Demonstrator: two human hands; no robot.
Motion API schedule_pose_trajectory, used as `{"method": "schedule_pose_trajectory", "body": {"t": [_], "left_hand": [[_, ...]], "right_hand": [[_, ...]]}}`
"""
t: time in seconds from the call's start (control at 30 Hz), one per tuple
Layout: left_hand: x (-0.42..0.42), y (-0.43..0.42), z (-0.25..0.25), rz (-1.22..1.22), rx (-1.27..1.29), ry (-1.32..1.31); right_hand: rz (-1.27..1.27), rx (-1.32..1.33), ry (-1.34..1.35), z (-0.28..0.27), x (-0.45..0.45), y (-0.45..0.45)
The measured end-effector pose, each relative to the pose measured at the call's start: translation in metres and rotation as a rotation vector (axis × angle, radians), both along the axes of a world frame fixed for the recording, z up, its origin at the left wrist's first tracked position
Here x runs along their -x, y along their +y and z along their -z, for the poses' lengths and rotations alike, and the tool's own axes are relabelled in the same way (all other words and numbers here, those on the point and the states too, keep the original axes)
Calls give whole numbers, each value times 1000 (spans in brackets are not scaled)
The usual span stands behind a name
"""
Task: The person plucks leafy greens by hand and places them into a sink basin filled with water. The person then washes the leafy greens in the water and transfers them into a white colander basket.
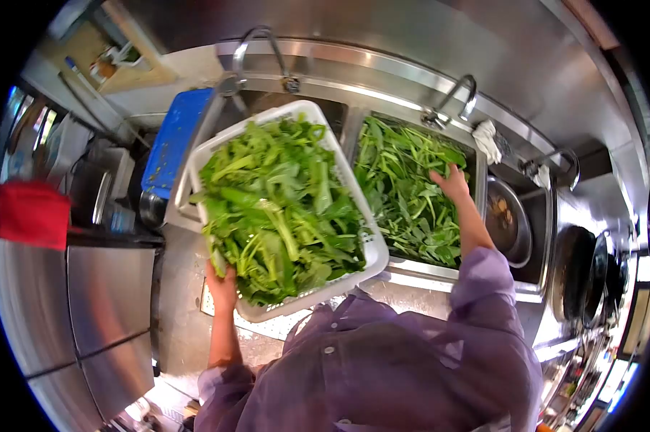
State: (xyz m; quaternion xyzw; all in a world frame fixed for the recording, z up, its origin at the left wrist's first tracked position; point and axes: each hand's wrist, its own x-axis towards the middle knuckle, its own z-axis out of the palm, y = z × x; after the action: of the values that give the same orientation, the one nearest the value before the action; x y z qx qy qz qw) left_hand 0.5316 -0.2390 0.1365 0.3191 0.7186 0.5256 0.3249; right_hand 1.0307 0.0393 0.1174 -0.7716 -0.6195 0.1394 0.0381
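A white plastic basket (374, 248) heaped with leafy greens (281, 209) is tilted in front of my body, over the left sink and the counter edge. My left hand (222, 284) grips the basket at its near left side, fingers partly hidden by the rim and leaves. More leafy greens (411, 194) fill the middle sink (476, 155). At the far right of that sink, my right hand (452, 183) rests on the greens with its thumb and fingers apart, and I see nothing held in it.
Curved faucets (260, 32) stand along the back wall. A metal bowl (521, 241) sits in the right sink, and a white cloth (487, 140) lies behind. To the left are a blue lid-like panel (177, 140) and steel cabinets (112, 309). Dark pans (575, 273) hang at right.
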Motion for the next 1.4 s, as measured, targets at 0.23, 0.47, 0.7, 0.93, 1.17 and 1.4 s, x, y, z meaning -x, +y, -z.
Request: {"method": "schedule_pose_trajectory", "body": {"t": [0.23, 0.47, 0.7, 0.93, 1.17, 1.4], "left_hand": [[5, -5, 0, -32, 80, -57], [6, -3, -1, -78, 143, -48], [-1, 0, -6, -105, 135, 48], [8, -6, 2, -79, 118, -83], [10, -7, 4, -42, 137, -18], [-11, 0, -17, -79, 217, 92]], "right_hand": [[198, 278, 591, 51, 29, -28], [-329, 616, -21, 72, 115, -55], [-448, 710, -352, 229, 61, -36], [2, 363, 445, 108, 12, -2], [132, -184, 484, 35, -9, 26], [-12, 318, 94, 103, 38, 29]]}}
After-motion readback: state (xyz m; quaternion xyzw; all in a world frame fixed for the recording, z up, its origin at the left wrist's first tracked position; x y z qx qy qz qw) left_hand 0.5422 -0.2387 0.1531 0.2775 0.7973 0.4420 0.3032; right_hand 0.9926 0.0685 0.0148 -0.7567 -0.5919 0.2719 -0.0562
